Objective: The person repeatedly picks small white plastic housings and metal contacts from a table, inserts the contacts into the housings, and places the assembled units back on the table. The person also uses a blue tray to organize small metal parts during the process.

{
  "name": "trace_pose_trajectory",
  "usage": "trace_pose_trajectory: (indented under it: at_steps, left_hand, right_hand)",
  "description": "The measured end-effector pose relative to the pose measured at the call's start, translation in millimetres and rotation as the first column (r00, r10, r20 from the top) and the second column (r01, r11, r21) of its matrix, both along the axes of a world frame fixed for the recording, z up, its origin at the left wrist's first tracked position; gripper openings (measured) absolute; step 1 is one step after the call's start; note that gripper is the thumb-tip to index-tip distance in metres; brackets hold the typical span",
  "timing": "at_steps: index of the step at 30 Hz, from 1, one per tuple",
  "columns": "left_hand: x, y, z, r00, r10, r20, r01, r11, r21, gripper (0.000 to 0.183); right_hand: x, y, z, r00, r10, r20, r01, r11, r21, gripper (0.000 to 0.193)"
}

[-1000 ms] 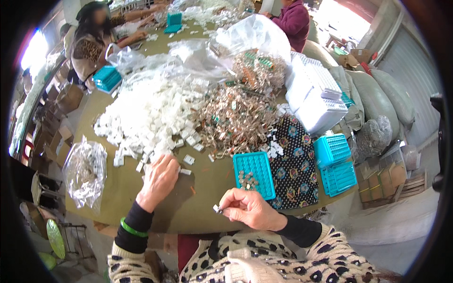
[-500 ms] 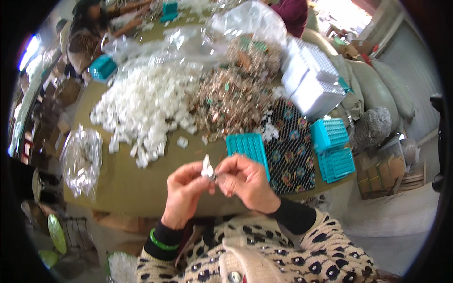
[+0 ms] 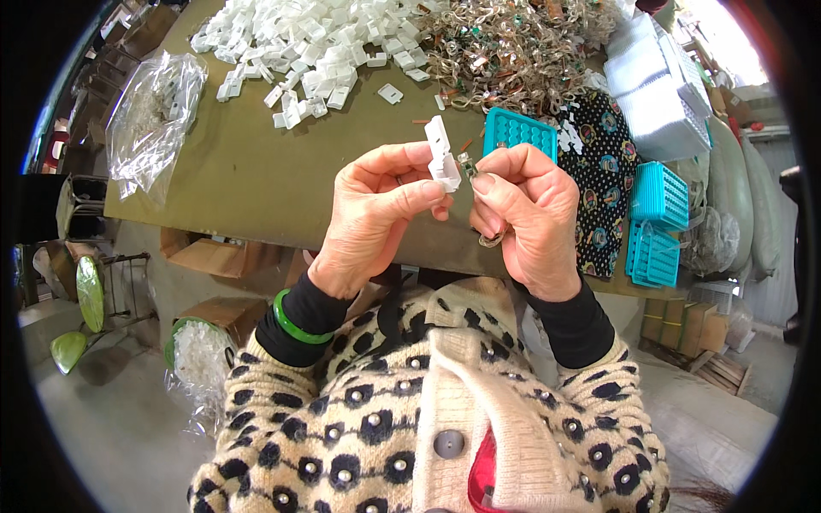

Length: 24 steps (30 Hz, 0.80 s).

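Note:
My left hand point(image 3: 363, 209) pinches a small white plastic casing point(image 3: 440, 154) between thumb and fingers, tilted upright above the table's near edge. Facing it, my right hand point(image 3: 539, 214) grips a small electronic part point(image 3: 466, 164) with a greenish body and a metal end, close beside the casing. A thin looped wire point(image 3: 491, 240) shows below the right fingers and seems to belong to that part. Beyond the hands lies a heap of white casings point(image 3: 316, 51), with a tangled heap of clear-wired parts point(image 3: 505, 56) to its right.
A teal tray with round hollows point(image 3: 518, 135) lies behind my right hand, beside a dark patterned cloth point(image 3: 605, 162). White trays point(image 3: 654, 94) and teal trays point(image 3: 660, 198) are stacked at the right. A clear plastic bag point(image 3: 158, 124) rests at the table's left.
The view has tipped downward, so the table's far side and the people there are out of sight. The casing and the part, together between my fingers before, now show slightly apart.

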<state>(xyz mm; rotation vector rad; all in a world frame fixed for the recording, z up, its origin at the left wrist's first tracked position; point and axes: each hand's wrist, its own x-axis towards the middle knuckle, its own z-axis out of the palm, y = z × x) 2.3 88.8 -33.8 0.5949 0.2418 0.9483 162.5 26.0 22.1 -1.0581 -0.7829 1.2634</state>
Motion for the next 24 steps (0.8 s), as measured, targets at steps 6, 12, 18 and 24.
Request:
trace_pose_trajectory:
  at_steps: [6,12,18,24]
  left_hand:
    - [0.3,-3.5,-5.6,0.996,0.083,-0.028,-0.082,0.996,0.041,0.028]
    - [-3.1,-1.0,-8.3,0.996,0.092,-0.017,-0.091,0.995,0.033,0.027]
    - [-5.1,1.7,-9.4,0.979,0.2,-0.036,-0.193,0.971,0.14,0.027]
    - [-6.2,-2.0,-4.0,0.963,0.214,-0.164,-0.217,0.976,0.004,0.022]
  right_hand:
    - [-6.9,1.6,1.5,0.988,0.002,0.156,0.006,0.999,-0.051,0.012]
    - [-12.4,5.2,5.0,0.996,0.055,0.074,-0.05,0.996,-0.069,0.015]
    - [-16.9,8.1,-0.1,0.927,0.077,0.368,-0.088,0.996,0.013,0.003]
    - [-29.9,11.3,-18.7,0.713,-0.193,0.674,-0.038,0.949,0.312,0.016]
